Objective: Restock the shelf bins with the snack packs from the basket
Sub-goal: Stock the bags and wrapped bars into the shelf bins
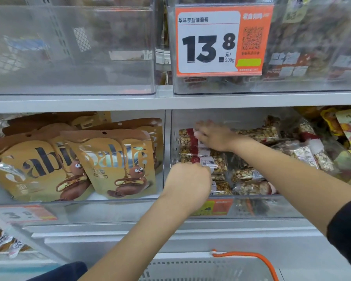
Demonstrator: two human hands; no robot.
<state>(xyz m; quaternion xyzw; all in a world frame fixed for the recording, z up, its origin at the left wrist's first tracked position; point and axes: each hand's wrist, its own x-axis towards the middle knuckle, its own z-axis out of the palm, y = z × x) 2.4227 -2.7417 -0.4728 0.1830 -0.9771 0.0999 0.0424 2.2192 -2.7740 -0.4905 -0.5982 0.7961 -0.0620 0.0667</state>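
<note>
Both my hands are inside the clear bin (332, 159) on the right half of the middle shelf (170, 102), working on the nut-bar snack packs (249, 175) stacked there. My left hand (187, 181) is curled into a loose fist at the bin's front-left corner, knuckles toward me, and seems to pinch the end of a pack, though my fingers hide the contact, so I cannot tell for sure. My right hand (213, 135) reaches deeper, toward the back-left of the bin, fingers spread and fairly flat, pressing on the top pack of the left-hand column; it is blurred, so the exact touch is unclear.

The risk I see is the pile itself. The packs on the right side of the bin lie loose and tilted, and if I push the left column too hard it may slide into them and jumble everything. The wrappers look slick, so a pack pinched only at its end could slip out and drop over the bin's front edge.

The basket (190, 266) sits below, at the bottom edge of my view, well apart from both hands; only its rim and orange handle (255, 258) show, so I cannot say what remains inside.
</note>
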